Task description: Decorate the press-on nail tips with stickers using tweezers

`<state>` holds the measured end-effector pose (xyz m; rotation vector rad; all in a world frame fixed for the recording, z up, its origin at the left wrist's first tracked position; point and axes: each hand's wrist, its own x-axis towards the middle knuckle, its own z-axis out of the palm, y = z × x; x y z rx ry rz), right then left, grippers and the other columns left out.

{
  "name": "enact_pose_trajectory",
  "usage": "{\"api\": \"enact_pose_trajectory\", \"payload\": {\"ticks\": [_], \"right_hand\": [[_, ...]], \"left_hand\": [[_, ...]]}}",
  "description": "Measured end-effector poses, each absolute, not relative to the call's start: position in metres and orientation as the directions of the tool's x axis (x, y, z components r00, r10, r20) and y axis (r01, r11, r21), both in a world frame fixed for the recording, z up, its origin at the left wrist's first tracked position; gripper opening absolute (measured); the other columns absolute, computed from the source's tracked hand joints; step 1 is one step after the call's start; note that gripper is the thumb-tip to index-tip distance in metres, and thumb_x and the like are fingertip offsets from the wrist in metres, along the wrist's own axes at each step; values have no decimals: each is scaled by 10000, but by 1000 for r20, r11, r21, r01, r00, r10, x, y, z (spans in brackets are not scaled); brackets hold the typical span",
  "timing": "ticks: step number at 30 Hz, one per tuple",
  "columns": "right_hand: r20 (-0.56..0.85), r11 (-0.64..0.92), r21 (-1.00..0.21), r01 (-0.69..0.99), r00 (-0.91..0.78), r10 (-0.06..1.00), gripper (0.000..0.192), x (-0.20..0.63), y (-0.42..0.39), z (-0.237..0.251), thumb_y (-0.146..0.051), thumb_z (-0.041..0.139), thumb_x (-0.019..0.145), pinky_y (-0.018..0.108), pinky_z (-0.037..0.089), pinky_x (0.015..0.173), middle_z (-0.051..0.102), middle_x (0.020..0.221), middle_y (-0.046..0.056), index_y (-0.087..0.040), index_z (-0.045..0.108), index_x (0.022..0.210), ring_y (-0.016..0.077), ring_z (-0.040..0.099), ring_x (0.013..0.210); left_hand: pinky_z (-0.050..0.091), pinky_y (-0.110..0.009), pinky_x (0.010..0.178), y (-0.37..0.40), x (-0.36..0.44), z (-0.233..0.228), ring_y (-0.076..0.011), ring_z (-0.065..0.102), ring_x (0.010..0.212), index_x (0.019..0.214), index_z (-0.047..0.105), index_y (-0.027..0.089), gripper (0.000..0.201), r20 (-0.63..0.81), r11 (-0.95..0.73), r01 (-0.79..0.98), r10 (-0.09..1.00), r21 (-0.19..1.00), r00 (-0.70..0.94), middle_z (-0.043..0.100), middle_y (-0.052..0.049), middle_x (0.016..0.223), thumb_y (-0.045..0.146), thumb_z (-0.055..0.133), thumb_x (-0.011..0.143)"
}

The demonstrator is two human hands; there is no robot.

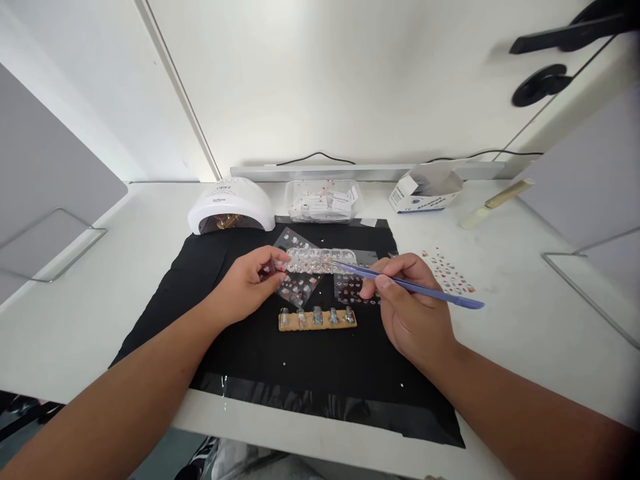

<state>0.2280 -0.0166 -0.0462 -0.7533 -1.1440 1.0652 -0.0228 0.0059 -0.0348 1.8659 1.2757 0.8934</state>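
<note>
My left hand (249,283) grips the left end of a clear, compartmented bead box (320,259) and holds it just above a black mat (320,360). My right hand (413,308) pinches a thin purple pen-like tool (425,290) whose tip reaches into the box's right part. Below the box, a tan strip (317,318) carries several clear nail tips in a row. Sticker sheets (299,285) lie on the mat under the box.
A white nail lamp (231,207) stands at the back left beside a clear tub of packets (324,200). An open white-and-blue box (425,190) and a slim tube (495,203) sit at the back right. A decal sheet (449,272) lies right of the mat.
</note>
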Motion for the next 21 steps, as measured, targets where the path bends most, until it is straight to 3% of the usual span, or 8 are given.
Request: {"api": "enact_pose_trajectory", "payload": {"ticks": [4, 7, 13, 15, 18, 21], "right_hand": [[485, 468, -838, -280, 10, 875, 138, 226, -33, -36, -296, 754, 816, 340, 496, 650, 671, 589, -33, -276, 620, 791, 179, 594, 662], [599, 557, -781, -282, -89, 795, 70, 227, -46, -30, -232, 674, 888, 401, 499, 797, 709, 623, -16, -286, 630, 895, 214, 599, 797], [636, 584, -770, -258, -235, 735, 127, 229, -60, -28, -223, 618, 917, 524, 399, 1052, 727, 681, -11, -319, 620, 1000, 249, 611, 950], [622, 567, -783, -257, -280, 731, 159, 228, -61, -30, -205, 609, 916, 529, 417, 1044, 721, 689, -6, -322, 621, 1023, 250, 624, 955], [596, 540, -803, -252, -318, 738, 185, 225, -61, -33, -168, 585, 919, 477, 528, 882, 718, 706, 9, -309, 624, 1033, 242, 651, 885], [574, 515, -818, -256, -307, 759, 186, 224, -62, -36, -150, 567, 923, 440, 561, 779, 717, 715, 19, -297, 627, 1019, 241, 659, 872]], "left_hand": [[452, -222, 644, -2, -28, -23, -112, 545, 702, 1045, 646, 197, 195, 203, -291, 321, 938, 901, 281, 597, 0, 824, 246, 667, 857], [462, -209, 614, -12, -29, -11, -115, 557, 710, 972, 678, 196, 149, 230, -312, 211, 913, 926, 338, 613, -16, 844, 231, 707, 830], [447, -198, 566, -25, -29, 2, -99, 529, 652, 943, 714, 210, 147, 230, -285, 94, 894, 954, 384, 616, -11, 808, 171, 738, 803], [455, -200, 550, -26, -29, 3, -100, 539, 628, 947, 726, 204, 166, 197, -248, 79, 895, 966, 400, 628, -13, 783, 156, 752, 789], [484, -192, 556, -24, -28, 0, -101, 573, 626, 959, 739, 198, 198, 166, -201, 44, 899, 979, 406, 660, -15, 774, 125, 761, 776], [517, -175, 603, -19, -26, -5, -104, 618, 702, 1027, 731, 222, 274, 177, -181, -24, 910, 983, 375, 688, -14, 845, 108, 759, 779]]}}
